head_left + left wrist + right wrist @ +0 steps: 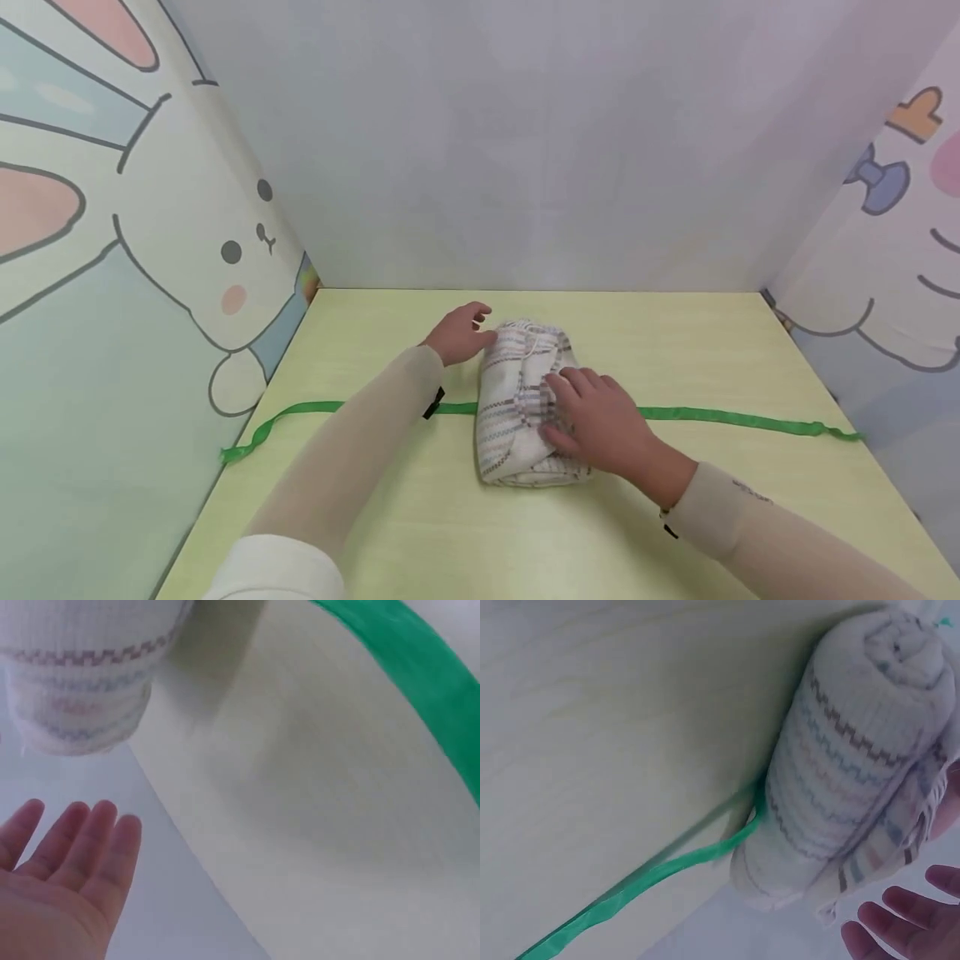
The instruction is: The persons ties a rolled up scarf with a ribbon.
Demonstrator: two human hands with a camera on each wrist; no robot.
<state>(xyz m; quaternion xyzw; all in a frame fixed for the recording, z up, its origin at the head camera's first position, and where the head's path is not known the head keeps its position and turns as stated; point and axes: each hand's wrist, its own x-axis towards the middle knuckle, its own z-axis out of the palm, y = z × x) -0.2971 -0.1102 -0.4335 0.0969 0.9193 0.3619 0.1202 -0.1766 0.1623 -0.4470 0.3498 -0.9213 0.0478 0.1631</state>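
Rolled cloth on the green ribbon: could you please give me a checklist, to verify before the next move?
1. Cloth rolled up: ok, spiral folds show at one end in the right wrist view.
2. Ribbon beneath it: ok, emerging on both sides.
3. Both ribbon ends free: ok, neither is held.
4. Left grip holding the cloth: not ok, open beside it.
5. Right grip in firm contact: cannot tell; its fingers are over the right side.

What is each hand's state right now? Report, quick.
Left hand: open, holding nothing, beside the far end of the rolled cloth.
Right hand: open, at the roll's right side; whether it touches cannot be told.
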